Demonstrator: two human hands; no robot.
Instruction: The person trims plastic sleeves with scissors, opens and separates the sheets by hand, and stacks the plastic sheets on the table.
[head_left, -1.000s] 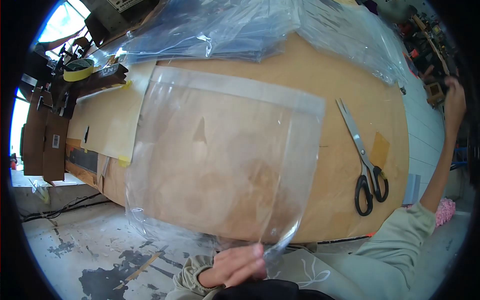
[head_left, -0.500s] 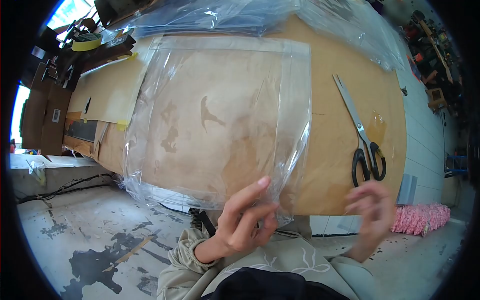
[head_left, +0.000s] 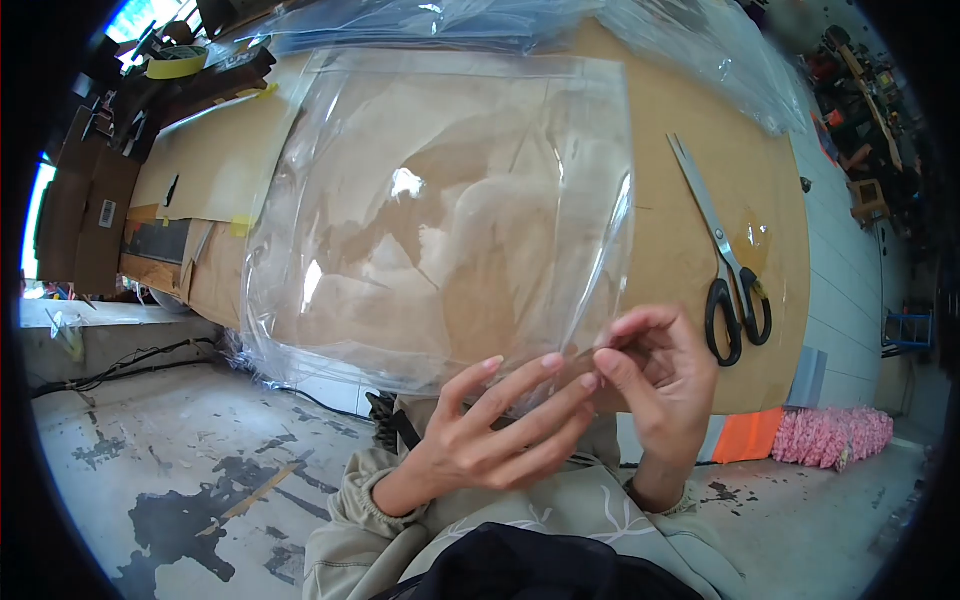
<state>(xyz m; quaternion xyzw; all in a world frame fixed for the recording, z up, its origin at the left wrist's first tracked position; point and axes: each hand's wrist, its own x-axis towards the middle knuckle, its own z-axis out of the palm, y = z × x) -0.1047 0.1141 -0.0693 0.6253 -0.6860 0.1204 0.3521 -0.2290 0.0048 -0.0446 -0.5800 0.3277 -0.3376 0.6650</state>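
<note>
Right hand (head_left: pixel 662 378) pinches a corner of the clear plastic sheet (head_left: pixel 430 220)

The sheet lies on the brown-topped table (head_left: pixel 655 285), its near edge overhanging the side where the person sits. The right hand is curled, thumb and forefinger closed together on the sheet's near right corner. The left hand (head_left: pixel 490 435) is beside it, the back of the hand uppermost, fingers loosely spread and pointing toward the right, their tips at the same near edge. Its thumb is out of sight, so I cannot tell whether it grips the film or only rests against it.

To the right of the sheet lie long scissors (head_left: pixel 725 255) with black handles, the blades slightly parted and pointing away from the person. At the left, a cardboard box (head_left: pixel 85 210) carries a white label (head_left: pixel 107 213); its print is too small to read. No other lettering can be made out.

Glare and wrinkles blur the sheet's surface, and whether it has one layer or two is hard to say. Beyond it, the bluish plastic film (head_left: pixel 420 25) and the cloudy plastic wrap (head_left: pixel 710 65) are cut off by the top of the view. A yellow tape roll (head_left: pixel 176 65) stands among dark equipment at the upper left, where the shapes run together. Black cloth (head_left: pixel 520 565) covers part of the lap, and a dark ring swallows the corners.
</note>
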